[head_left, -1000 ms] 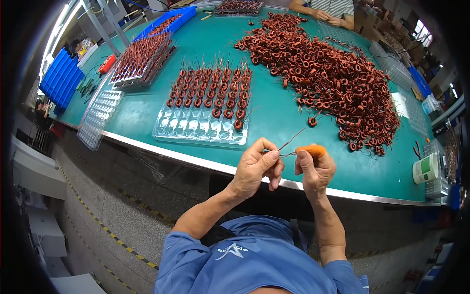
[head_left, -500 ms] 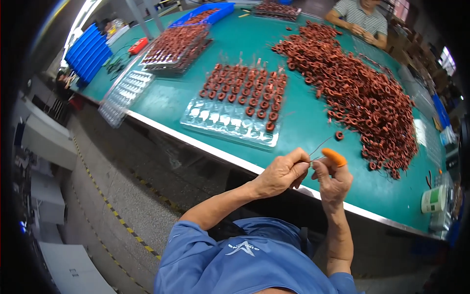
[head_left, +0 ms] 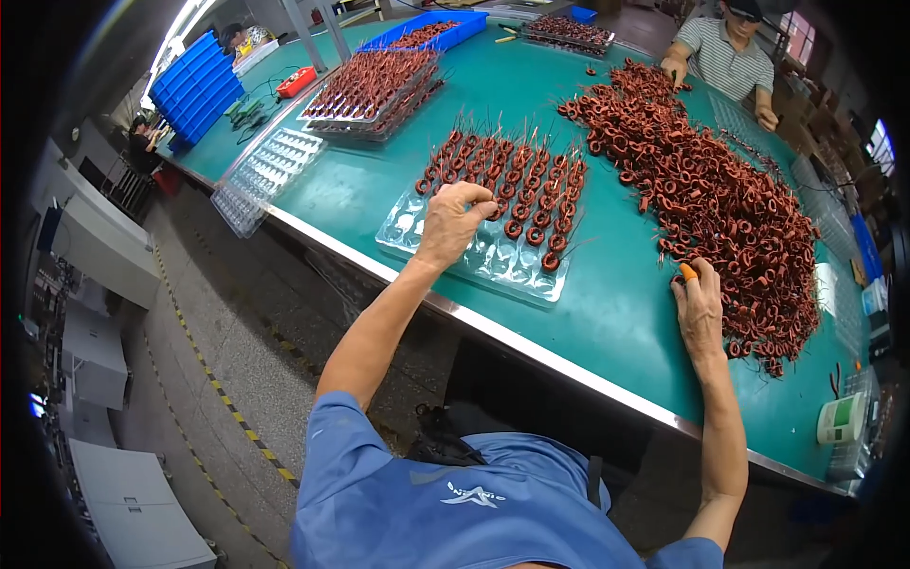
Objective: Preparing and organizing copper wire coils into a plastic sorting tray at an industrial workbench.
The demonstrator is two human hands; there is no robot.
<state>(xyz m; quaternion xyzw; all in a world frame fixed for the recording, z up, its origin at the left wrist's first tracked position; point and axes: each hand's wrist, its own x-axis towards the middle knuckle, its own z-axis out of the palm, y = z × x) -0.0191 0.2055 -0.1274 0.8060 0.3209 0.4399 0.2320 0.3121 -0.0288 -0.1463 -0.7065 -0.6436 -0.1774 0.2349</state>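
Note:
My left hand is above the clear plastic tray, thumb and fingers pinched at a copper-red ring coil beside the filled rows. Several similar ring coils with upright wire leads stand in the tray's far rows; the near pockets hold none. At the near left edge of a large coil pile is my right hand. Its fingers curl around a ring coil, partly hidden by them. An orange finger cot covers one fingertip.
Stacked full trays, an empty clear tray and a blue bin stand to the left and back. A co-worker sits across the green table. A white tub stands at the near right.
My hands were together at the table edge around a wire lead. They have parted: the left moved left to the tray, the right moved right to the pile. The view has shifted slightly.

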